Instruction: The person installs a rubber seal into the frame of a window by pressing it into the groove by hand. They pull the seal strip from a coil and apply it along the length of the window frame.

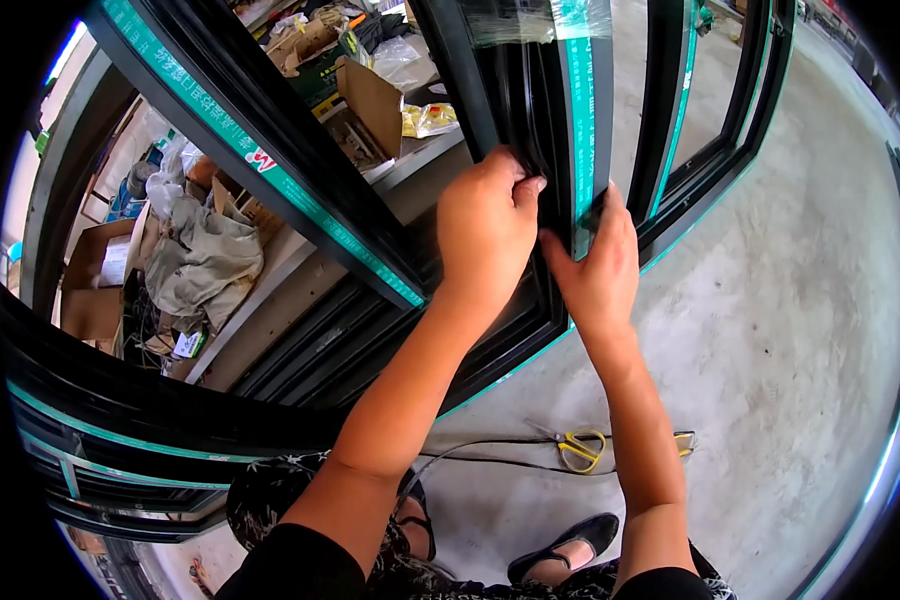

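Note:
A black frame post (586, 120) with a green-and-white film strip stands upright before me. My left hand (490, 225) is closed at the post's inner side, thumb and fingertips pinched on a thin black sealing strip (532, 130) that runs down along the groove. What lies right at the fingertips is partly hidden. Lower down, my right hand (602, 265) grips the post, its thumb on the near side and its fingers round the right edge. Clear plastic film (515, 22) wraps the post above my hands.
Yellow-handled scissors (580, 452) lie on the concrete floor (770, 330) by a long black strip (490, 442). Another slanting frame bar (260, 160) stands left. Behind are a cardboard box (370, 105), a grey cloth (205, 255) and plastic bags. More black frames (705, 170) stand right.

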The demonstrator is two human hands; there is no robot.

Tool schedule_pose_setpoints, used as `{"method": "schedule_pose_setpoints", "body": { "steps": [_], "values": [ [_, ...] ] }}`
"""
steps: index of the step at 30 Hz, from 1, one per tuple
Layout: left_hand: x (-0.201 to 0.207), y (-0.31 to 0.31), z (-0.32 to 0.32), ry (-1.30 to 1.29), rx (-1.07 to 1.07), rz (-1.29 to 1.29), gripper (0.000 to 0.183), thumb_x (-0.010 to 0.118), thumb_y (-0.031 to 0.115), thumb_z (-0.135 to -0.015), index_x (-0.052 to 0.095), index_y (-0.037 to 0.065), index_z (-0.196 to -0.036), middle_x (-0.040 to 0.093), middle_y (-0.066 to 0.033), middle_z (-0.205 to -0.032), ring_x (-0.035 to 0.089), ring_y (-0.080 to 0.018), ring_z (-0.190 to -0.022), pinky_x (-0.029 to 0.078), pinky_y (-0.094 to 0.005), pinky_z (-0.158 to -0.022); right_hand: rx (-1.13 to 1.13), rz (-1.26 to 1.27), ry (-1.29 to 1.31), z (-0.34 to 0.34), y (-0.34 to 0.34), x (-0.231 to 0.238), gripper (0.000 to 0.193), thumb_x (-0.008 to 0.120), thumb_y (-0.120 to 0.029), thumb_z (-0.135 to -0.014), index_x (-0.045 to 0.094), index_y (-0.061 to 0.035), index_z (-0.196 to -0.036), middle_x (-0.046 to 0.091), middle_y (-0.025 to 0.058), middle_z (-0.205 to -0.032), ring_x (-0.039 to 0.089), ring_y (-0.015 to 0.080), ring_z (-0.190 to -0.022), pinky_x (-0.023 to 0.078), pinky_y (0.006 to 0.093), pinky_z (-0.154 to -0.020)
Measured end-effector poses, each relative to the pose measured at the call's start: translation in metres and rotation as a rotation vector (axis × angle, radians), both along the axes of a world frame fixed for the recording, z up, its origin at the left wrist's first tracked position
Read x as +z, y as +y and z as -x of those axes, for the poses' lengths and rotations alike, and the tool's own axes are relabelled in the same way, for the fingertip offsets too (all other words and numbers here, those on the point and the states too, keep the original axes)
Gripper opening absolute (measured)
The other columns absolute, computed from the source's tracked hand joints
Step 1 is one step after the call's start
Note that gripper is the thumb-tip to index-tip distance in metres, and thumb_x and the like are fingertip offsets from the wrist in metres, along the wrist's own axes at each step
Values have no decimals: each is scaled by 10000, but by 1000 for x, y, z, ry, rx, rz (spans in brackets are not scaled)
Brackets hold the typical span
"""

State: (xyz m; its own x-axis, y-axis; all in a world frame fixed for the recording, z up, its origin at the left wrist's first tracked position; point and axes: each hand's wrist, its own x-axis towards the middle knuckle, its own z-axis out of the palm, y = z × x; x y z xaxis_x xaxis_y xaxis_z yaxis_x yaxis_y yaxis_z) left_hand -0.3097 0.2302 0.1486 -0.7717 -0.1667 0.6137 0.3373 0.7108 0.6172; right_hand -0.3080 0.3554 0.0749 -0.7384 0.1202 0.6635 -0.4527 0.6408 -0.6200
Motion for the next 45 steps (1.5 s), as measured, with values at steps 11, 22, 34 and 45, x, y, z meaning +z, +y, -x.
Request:
{"method": "schedule_pose_setpoints", "body": {
  "steps": [11, 22, 34, 45],
  "values": [
    [45, -12, -24, 35, -150, -317, 152, 755, 41, -905, 690, -30, -1023, 726, -52, -903, 668, -101, -800, 552, -249, -747, -32, 39, 23, 4, -2, 12, 761, 840, -167, -755, 484, 44, -1394, 622, 220, -1232, 592, 406, -1136, 497, 445, -964],
    [54, -13, 6, 23, -127, -183, 117, 684, -2, -946, 652, -60, -1043, 714, -100, -918, 681, -127, -774, 609, -287, -713, -104, 123, 121, 10, -18, 53, 757, 845, -161, -753, 497, 47, -1392, 618, 231, -1253, 587, 410, -1154, 477, 448, -1002],
    [63, -15, 10, -58, -195, -238, 125, 679, 4, -951, 648, -72, -1045, 714, -102, -913, 689, -136, -775, 615, -295, -703, -88, 183, 123, 12, -19, 55, 723, 865, -196, -769, 534, 54, -1361, 641, 220, -1219, 631, 365, -1096, 509, 417, -948],
    [59, -8, 12, 119, -32, 103, 99, 696, 31, -919, 655, -36, -980, 726, -115, -793, 691, -157, -676, 553, -303, -640, -173, 168, 194, 18, -22, 52, 660, 870, -205, -780, 569, 59, -1305, 656, 198, -1154, 652, 350, -1022, 522, 405, -883]
  ]
}}
